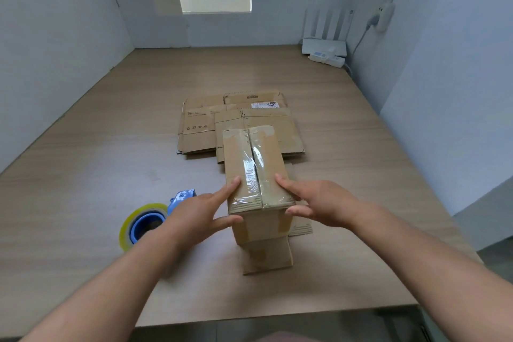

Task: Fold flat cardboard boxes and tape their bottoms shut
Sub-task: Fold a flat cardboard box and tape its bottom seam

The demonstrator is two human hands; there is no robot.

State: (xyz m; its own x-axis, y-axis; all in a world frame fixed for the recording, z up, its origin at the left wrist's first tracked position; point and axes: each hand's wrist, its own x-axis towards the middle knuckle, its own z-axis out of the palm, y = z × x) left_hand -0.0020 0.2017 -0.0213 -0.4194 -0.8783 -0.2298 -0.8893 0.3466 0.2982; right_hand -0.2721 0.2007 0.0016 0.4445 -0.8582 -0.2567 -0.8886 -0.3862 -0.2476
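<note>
Pale walls (55,36) close round a wood-grain laminate table (111,147), smooth and faintly shiny. At its middle stands a brown corrugated cardboard box (236,153), a tall rectangular block with its closed flaps facing up. A strip of clear, glossy, wrinkled tape (254,164) runs along the centre seam and over both ends. Behind it lies a stack of flat cardboard boxes (200,136), creased and printed.

The left hand (202,216) is spread wide, fingers straight: the index fingertip rests on the box's top left edge and the thumb touches its near face. The right hand (322,203) mirrors it, splayed, index on the top right edge, thumb at the near right corner. The box sits between the two hands, neither curled round it. A blue-cored tape dispenser (144,223) with a yellowish roll lies just left of the left wrist.
</note>
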